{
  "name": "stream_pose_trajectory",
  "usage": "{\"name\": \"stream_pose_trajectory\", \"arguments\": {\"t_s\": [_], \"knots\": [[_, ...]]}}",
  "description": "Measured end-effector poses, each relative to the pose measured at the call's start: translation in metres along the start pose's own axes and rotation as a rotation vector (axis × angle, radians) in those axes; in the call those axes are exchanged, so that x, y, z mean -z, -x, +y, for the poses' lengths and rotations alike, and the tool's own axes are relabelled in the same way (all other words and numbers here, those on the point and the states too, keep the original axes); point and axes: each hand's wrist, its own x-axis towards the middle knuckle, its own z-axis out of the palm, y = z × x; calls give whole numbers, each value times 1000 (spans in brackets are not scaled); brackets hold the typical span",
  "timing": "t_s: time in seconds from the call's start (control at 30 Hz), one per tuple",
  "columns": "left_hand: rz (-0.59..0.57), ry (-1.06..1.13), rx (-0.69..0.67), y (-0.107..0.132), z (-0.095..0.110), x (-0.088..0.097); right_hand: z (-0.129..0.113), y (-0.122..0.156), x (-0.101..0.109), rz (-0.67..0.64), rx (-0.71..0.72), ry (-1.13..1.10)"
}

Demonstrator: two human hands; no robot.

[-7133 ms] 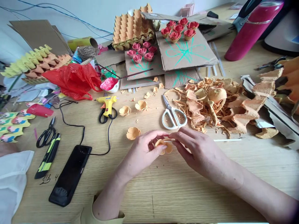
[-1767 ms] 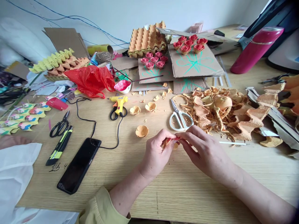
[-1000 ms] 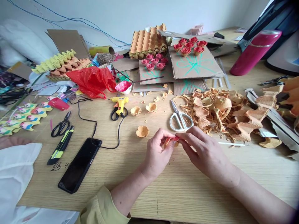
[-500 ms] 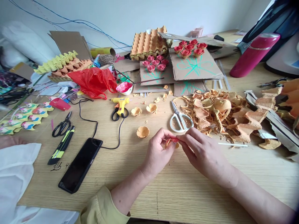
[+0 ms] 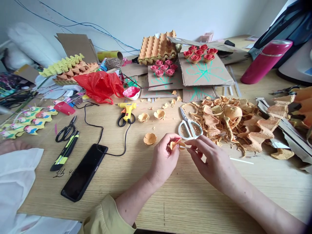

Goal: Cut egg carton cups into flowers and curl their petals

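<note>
In my left hand [image 5: 165,154], a small orange petalled cup [image 5: 175,143], apparently of egg-carton pulp, is pinched between thumb and fingers. My right hand [image 5: 211,156] grips a thin white stick [image 5: 242,160]; one end reaches the cup, and the other sticks out to the right past the hand. Fingers partly cover both things. Just left of my hands a similar flower cup [image 5: 149,138] lies on the table. Farther back are a stacked flower cup [image 5: 143,117] and another flower cup [image 5: 159,114]. White-handled scissors [image 5: 190,127] lie right behind my fingers.
Carton scraps [image 5: 214,120] heap at right, near a pink flask [image 5: 265,61]. A yellow glue gun [image 5: 127,109], phone [image 5: 84,172], cutter [image 5: 64,151] and black scissors [image 5: 66,131] lie left. Red flowers [image 5: 196,58] stand on cardboard [image 5: 207,74]. Another person's white sleeve [image 5: 21,178] is at left.
My right hand has shifted slightly, and the stick now slants more, its outer end lower. A red patch seen at my fingertips before no longer shows; the cup's orange petals and stick's white end do.
</note>
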Motion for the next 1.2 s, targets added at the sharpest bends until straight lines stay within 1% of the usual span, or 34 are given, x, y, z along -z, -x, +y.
{"name": "stream_pose_trajectory", "arguments": {"t_s": [0.1, 0.3, 0.53, 0.77, 1.0, 1.2], "knots": [[-16, -19, -16, 2, 4, -1, 0, 0, -1, -11, -23, 21], [-92, -67, 33, 5, 8, 0, 1, 1, -1, -22, -23, 111], [-100, -97, 21, 2, 6, 1, 5, 2, -3, -20, 10, 165], [-140, -97, 10, 2, 7, 3, 7, 2, -2, -65, -9, 111], [-133, -64, 24, 2, 5, 2, 8, 0, 0, -70, -23, 9], [-134, -19, 24, 3, 2, 2, 7, 2, 0, -70, -1, 45]]}}
